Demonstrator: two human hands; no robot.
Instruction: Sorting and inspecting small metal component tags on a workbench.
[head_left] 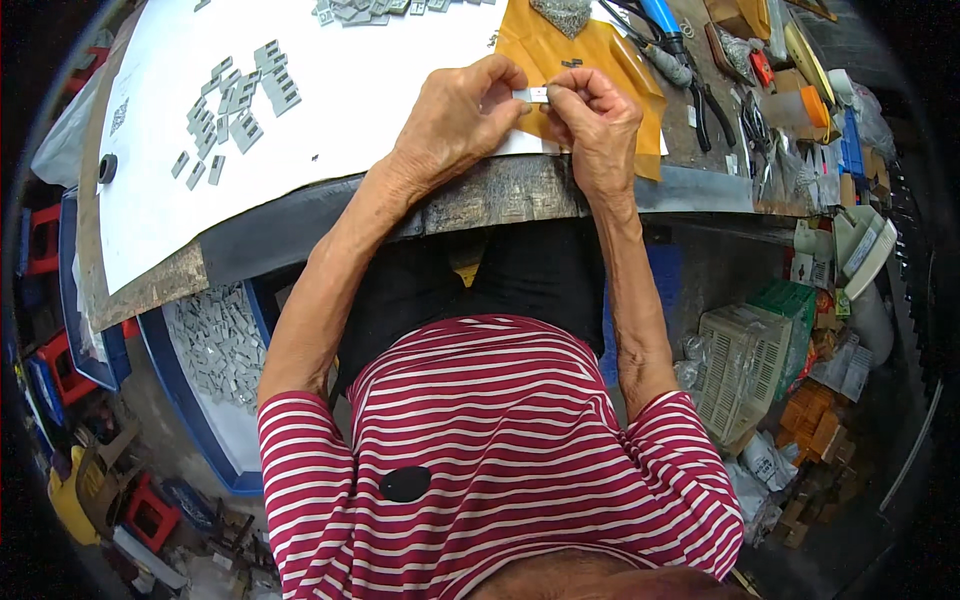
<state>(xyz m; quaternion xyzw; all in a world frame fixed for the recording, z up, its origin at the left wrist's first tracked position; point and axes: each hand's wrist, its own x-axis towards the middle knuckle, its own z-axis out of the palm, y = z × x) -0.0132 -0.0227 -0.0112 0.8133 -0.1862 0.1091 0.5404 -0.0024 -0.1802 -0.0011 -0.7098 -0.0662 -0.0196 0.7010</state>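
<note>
Between my two hands, above the table's near edge, is a small flat light-grey rectangular piece [531, 95]. My left hand [462, 108] pinches its left end with thumb and fingers. The fingers of my right hand [597, 115] close on its right end. Under and behind the hands lies an orange-brown paper sheet [640, 115], with a few small dark pieces [571, 64] on it just beyond my fingertips. To the left, several grey rectangular pieces [240, 92] lie in loose rows on white paper [330, 110]. Another pile of grey pieces [365, 10] sits farther back.
Pliers [705, 115], a blue-handled tool [662, 18] and an orange-rimmed cup [800, 108] crowd the table's right side. A black ring [107, 168] lies at the far left. Below the table stand a blue bin [180, 395] of grey pieces and a pale crate [738, 365].
</note>
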